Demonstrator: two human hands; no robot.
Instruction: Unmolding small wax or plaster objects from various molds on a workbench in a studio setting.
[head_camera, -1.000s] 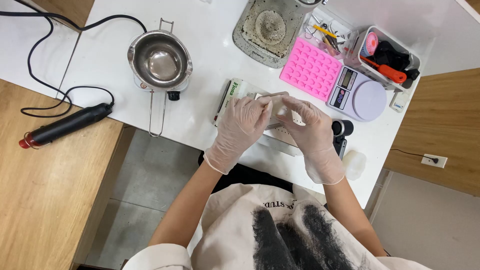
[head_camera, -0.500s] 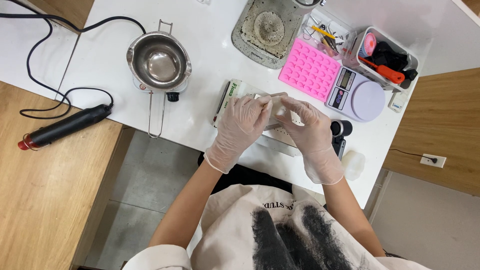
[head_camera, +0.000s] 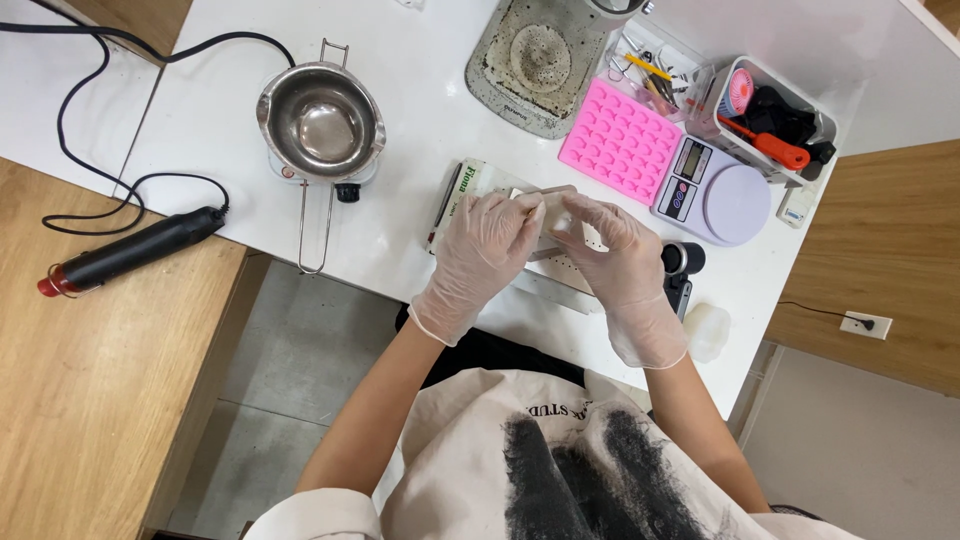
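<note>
i count one steel melting pot (head_camera: 320, 125), one pink silicone mould (head_camera: 620, 141), one lilac kitchen scale (head_camera: 712, 190), one black heat gun (head_camera: 130, 250) and one clear bin of tools (head_camera: 770, 120) on the white tabletop (head_camera: 200, 120). my two gloved hands are together near its front edge: left hand (head_camera: 482, 250) and right hand (head_camera: 612, 255) both pinch a small pale flat piece (head_camera: 553, 210) between their fingertips. my hands hide most of it and the white tray (head_camera: 545, 285) beneath.
</note>
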